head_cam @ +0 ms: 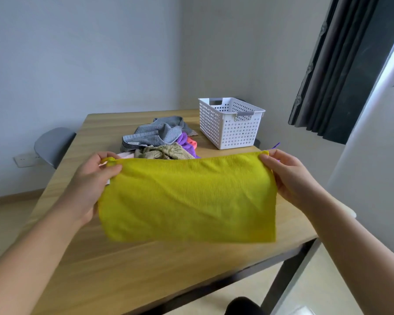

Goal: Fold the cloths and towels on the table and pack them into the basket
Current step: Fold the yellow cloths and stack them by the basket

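A yellow cloth [189, 198] hangs spread out above the wooden table [127, 269]. My left hand [96, 178] pinches its upper left corner and my right hand [284, 176] pinches its upper right corner. Behind the cloth lies a pile of loose cloths: a grey towel [159, 133] on top, a beige patterned towel [164, 153], a purple cloth [184, 142] and a pink one [192, 142]. A white perforated basket [230, 126] stands at the table's far right corner; nothing shows inside it from here.
A grey chair [52, 144] stands left of the table by a wall socket [24, 159]. Dark curtains [341, 71] hang at the right. Walls close off the table's far side. The table's front edge runs diagonally at lower right.
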`<state>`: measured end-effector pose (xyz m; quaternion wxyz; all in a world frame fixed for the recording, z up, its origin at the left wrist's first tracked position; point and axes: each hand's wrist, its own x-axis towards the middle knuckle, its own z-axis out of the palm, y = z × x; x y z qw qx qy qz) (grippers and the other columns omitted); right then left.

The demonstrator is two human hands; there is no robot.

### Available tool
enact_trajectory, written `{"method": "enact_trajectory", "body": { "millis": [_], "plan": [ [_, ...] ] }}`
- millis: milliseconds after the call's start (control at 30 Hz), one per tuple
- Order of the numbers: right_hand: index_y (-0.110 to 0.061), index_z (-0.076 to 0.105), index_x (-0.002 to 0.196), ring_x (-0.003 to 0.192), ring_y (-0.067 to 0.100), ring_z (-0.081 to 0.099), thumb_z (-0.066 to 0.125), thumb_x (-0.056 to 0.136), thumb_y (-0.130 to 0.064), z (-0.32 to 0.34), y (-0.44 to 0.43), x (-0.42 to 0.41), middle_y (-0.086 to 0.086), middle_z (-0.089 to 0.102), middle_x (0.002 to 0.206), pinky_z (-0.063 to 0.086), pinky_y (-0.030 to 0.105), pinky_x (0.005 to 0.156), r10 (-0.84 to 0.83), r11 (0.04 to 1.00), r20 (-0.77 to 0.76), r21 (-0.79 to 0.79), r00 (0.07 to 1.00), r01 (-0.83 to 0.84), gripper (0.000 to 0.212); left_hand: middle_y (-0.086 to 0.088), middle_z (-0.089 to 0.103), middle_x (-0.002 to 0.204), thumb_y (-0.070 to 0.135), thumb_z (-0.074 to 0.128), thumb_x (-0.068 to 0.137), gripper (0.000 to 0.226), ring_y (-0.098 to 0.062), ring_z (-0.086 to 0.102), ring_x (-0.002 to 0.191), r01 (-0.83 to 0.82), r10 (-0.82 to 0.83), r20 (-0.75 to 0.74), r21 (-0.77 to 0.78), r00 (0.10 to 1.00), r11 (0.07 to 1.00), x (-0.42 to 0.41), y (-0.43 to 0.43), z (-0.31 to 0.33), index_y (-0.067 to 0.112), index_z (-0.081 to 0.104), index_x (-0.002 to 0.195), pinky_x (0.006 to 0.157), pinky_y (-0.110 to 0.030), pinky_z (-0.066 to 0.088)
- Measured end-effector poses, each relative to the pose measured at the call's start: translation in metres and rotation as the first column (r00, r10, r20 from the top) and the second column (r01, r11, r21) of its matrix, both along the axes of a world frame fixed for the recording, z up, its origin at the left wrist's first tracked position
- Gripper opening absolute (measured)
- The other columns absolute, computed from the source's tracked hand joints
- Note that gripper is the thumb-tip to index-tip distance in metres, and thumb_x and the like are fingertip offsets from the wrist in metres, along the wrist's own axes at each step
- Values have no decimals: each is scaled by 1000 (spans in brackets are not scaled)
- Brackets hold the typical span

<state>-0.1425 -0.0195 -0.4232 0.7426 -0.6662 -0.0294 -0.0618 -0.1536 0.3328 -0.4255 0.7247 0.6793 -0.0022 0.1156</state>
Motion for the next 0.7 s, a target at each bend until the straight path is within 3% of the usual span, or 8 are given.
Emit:
{"method": "enact_trajectory", "body": {
  "millis": [133, 233, 367, 433, 500, 600, 667, 700],
  "plan": [
    [-15, 58, 82, 50, 8, 42, 60, 90, -16, -19, 4, 17, 2, 51, 65, 37, 19, 45, -103, 990, -50, -99, 993, 98, 9, -8, 54, 81, -2, 54, 89, 29, -17, 48, 61, -93, 91, 21, 218, 996, 971, 18, -2, -23, 26, 50, 86, 51, -25, 42],
    [-17, 63, 96, 64, 14, 52, 65, 87, -20, -53, 14, 46, 6, 62, 85, 42, 25, 54, -269, 873, -87, -442, 959, 205, 9, -10, 55, 88, 1, 56, 85, 25, -24, 49, 65, -187, 188, 57, 567, 981, 802, 47, -6, -58, 21, 48, 96, 57, -30, 38],
    [-12, 55, 121, 91, 27, 56, 53, 91, -12, -91, 28, 78, 13, 61, 112, 42, 29, 72, -348, 603, 8, -764, 937, 231, 30, -11, 59, 101, 2, 53, 86, 42, -31, 56, 81, -192, 241, 135, 953, 961, 233, 74, -22, -89, 18, 43, 123, 59, -34, 38],
    [-10, 52, 122, 98, 33, 56, 48, 88, -2, -97, 33, 87, 14, 56, 116, 44, 34, 73, -260, 317, 154, -919, 953, 235, 36, -15, 57, 90, -8, 69, 67, 46, -34, 58, 72, -329, 107, 334, 942, 936, -63, 85, -25, -95, 10, 58, 108, 48, -36, 41],
    [-6, 57, 115, 92, 37, 56, 51, 79, 9, -95, 36, 95, 15, 54, 111, 45, 38, 66, -111, 53, 336, -938, 935, 343, 39, -15, 54, 75, -11, 75, 52, 33, -33, 55, 64, -450, -3, 457, 874, 889, -185, 90, -26, -91, 6, 64, 78, 50, -37, 41],
    [-1, 64, 109, 95, 39, 58, 52, 76, 12, -90, 50, 86, 18, 58, 114, 47, 40, 68, -49, 138, 436, -888, 898, 439, 37, -11, 56, 68, -8, 71, 56, 20, -31, 56, 64, -457, -84, 450, 880, 889, -126, 90, -33, -87, 7, 60, 63, 57, -38, 42],
    [-7, 51, 131, 125, 37, 45, 46, 93, -5, -92, 68, 63, 15, 44, 141, 41, 42, 98, -11, 290, 306, -910, 952, 296, 39, -9, 66, 89, 12, 56, 77, 14, -32, 63, 85, -362, -164, 379, 924, 911, 124, 83, -44, -94, 9, 69, 83, 73, -43, 50],
    [-14, 37, 143, 139, 34, 27, 39, 99, -23, -97, 78, 51, 11, 27, 153, 26, 43, 111, 29, 277, 148, -951, 989, 135, 44, -8, 63, 116, 30, 41, 86, 37, -30, 58, 110, -208, -187, 247, 956, 951, 207, 79, -51, -101, 14, 67, 107, 91, -45, 46]
  ]
}}
